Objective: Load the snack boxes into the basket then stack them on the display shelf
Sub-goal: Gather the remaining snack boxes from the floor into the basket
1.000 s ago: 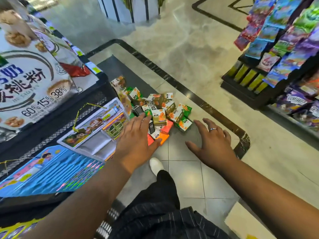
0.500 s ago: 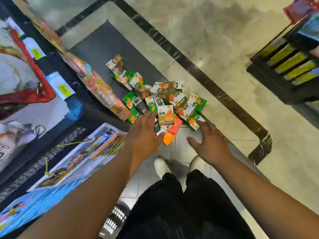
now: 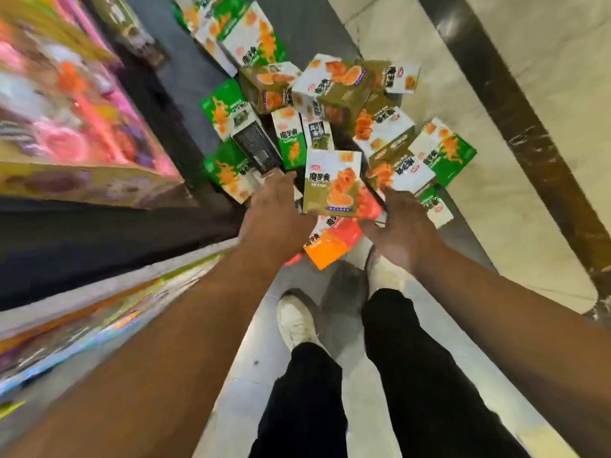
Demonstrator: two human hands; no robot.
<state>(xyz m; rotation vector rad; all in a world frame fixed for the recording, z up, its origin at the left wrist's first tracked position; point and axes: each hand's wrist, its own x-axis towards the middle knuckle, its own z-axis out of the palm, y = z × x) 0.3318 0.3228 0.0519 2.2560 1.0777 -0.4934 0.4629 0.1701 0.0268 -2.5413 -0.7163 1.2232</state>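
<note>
A loose pile of snack boxes (image 3: 334, 104) in green, olive, white and orange lies on the floor in front of me. An olive-and-white box (image 3: 332, 183) stands nearest, between my two hands. My left hand (image 3: 276, 213) reaches down at that box's left edge, its fingers extended toward the pile. My right hand (image 3: 401, 223) reaches in at the box's right side, fingers spread over the boxes there. Neither hand visibly grips a box. An orange box (image 3: 327, 249) lies just below the olive one. No basket is in view.
A blurred display shelf (image 3: 76, 133) of colourful packages runs along my left, with a dark base. My white shoes (image 3: 296, 320) and black trousers stand on pale tiles just behind the pile. A dark marble floor strip (image 3: 515, 120) crosses at the right.
I have bent lower and the view has closed in on the pile. Both hands have moved forward and down to either side of the olive-and-white box.
</note>
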